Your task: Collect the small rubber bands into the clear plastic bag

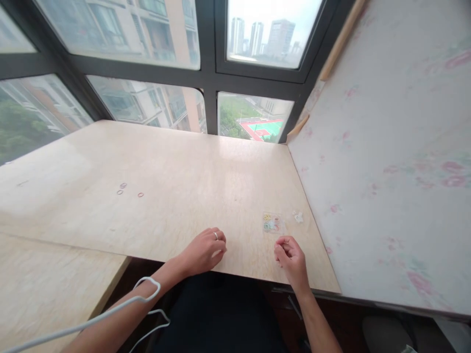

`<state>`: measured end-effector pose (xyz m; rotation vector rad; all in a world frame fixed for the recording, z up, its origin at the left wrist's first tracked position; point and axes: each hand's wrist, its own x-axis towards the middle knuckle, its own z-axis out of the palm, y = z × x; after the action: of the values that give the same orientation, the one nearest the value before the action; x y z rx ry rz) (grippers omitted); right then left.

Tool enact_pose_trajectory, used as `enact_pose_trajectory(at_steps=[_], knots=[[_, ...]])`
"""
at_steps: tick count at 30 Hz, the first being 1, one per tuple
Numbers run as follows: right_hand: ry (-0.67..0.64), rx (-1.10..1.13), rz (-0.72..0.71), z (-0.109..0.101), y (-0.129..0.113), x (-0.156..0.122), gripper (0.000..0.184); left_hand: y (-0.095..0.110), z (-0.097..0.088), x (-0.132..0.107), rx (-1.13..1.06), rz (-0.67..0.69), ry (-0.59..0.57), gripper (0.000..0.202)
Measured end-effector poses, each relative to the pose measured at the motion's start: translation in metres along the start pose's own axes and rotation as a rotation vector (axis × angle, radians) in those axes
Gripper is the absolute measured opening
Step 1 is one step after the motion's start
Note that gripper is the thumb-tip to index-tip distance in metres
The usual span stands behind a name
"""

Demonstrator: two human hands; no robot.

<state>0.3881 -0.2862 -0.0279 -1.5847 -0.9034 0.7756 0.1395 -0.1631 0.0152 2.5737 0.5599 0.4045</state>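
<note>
Desk: a pale desk (191, 191) in front of you, its back edge along the window (253, 115) and its right edge against the flowered wall (382, 196).
Left hand: your left hand (206, 250) lies at the front edge, near the middle, fingers loosely curled and a ring (215, 236) on one. The wrist seems propped there for rest; what the palm may hold, you cannot tell from here.
Right hand: your right hand (290, 260) is near the front right corner, thumb and fingertips drawn narrow, as a small pinch would need. Whether anything sits between them cannot be told.
Box: a clear box (273, 223) with small coloured pieces lies just beyond your right fingers, probably put there for easy reach.
White piece: a small white piece (298, 216), between box and right edge, perhaps set aside.
Loops: a few thin loops (123, 186) toward the left edge, well apart from both hands.
Cable: a white cable (140, 297) crosses your left forearm.
</note>
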Motion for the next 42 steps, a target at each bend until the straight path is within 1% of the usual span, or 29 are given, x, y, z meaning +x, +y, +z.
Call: enact_pose_trajectory(at_steps=[2, 4, 6, 9, 14, 17, 19, 21, 23, 24, 25, 28, 31, 34, 36, 39, 42], knots=[[-0.075, 0.024, 0.004, 0.016, -0.01, -0.001, 0.015, -0.002, -0.002, -0.023, 0.0, -0.02, -0.01, 0.017], [-0.154, 0.04, -0.024, 0.038, -0.022, 0.0, 0.015, -0.004, -0.004, -0.043, -0.012, -0.046, -0.009, 0.016], [-0.221, 0.048, -0.069, 0.064, -0.036, 0.005, 0.013, -0.008, -0.006, -0.059, -0.042, -0.078, 0.004, 0.015], [-0.334, 0.043, -0.139, 0.11, -0.056, 0.019, 0.01, -0.016, -0.01, -0.075, -0.132, -0.129, 0.031, 0.016], [-0.593, -0.027, -0.244, 0.19, -0.084, 0.045, 0.007, -0.031, -0.012, -0.085, -0.365, -0.223, 0.098, 0.02], [-0.75, -0.139, -0.34, 0.24, -0.103, 0.06, 0.01, -0.039, -0.011, -0.086, -0.479, -0.199, 0.121, 0.017], [-0.81, -0.231, -0.451, 0.275, -0.115, 0.07, 0.013, -0.043, -0.011, -0.087, -0.522, -0.167, 0.131, 0.015], [-0.859, -0.361, -0.563, 0.31, -0.125, 0.08, 0.016, -0.046, -0.009, -0.089, -0.519, -0.145, 0.15, 0.014], [-0.896, -0.553, -0.631, 0.344, -0.13, 0.089, 0.021, -0.047, -0.006, -0.091, -0.468, -0.127, 0.169, 0.015], [-0.903, -0.65, -0.642, 0.361, -0.131, 0.093, 0.023, -0.048, -0.005, -0.092, -0.431, -0.119, 0.175, 0.015], [-0.912, -0.698, -0.64, 0.376, -0.13, 0.097, 0.024, -0.048, -0.003, -0.093, -0.394, -0.11, 0.177, 0.015], [-0.92, -0.788, -0.615, 0.413, -0.124, 0.109, 0.026, -0.048, 0.0, -0.095, -0.314, -0.081, 0.17, 0.014], [-0.924, -0.854, -0.579, 0.434, -0.118, 0.118, 0.024, -0.049, -0.001, -0.095, -0.294, -0.052, 0.16, 0.013], [-0.969, -0.882, -0.539, 0.438, -0.116, 0.123, 0.011, -0.05, -0.001, -0.094, -0.283, -0.042, 0.157, 0.013], [-1.028, -0.868, -0.494, 0.434, -0.117, 0.124, 0.002, -0.051, 0.0, -0.094, -0.278, -0.041, 0.16, 0.012], [-1.12, -0.777, -0.379, 0.418, -0.118, 0.124, 0.006, -0.051, 0.002, -0.095, -0.277, -0.043, 0.163, 0.012], [-1.181, -0.599, -0.224, 0.394, -0.114, 0.121, 0.009, -0.052, 0.002, -0.095, -0.272, -0.044, 0.165, 0.012]])
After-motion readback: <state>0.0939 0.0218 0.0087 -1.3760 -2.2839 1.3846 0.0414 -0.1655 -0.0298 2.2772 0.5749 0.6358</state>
